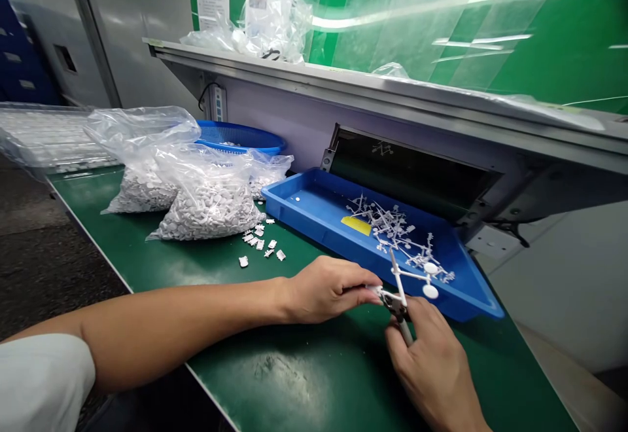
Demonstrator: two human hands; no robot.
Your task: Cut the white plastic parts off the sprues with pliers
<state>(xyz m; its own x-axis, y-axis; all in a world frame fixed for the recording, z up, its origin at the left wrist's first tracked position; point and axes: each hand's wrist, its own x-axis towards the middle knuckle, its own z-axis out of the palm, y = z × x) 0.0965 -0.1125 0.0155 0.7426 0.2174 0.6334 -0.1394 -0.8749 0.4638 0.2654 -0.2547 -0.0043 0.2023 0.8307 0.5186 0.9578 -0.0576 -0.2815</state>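
Observation:
My left hand [324, 290] pinches a small white plastic part at one end of a white plastic sprue [398, 281]. From the sprue, thin arms branch out, two of them ending in round discs. My right hand [436, 357] is closed round a pair of nippers [403, 327], whose jaws meet the sprue right beside the pinched part. Whether the jaws have closed on the plastic I cannot tell. Several loose white parts [252, 241] lie on the green table [294, 366], beyond my left forearm.
Behind my hands stands a blue tray [314, 219] holding many bare sprues and a yellow label. Clear bags [210, 203] of white parts sit at the left, near a blue basket [245, 137]. A metal shelf [392, 98] overhangs the table's back.

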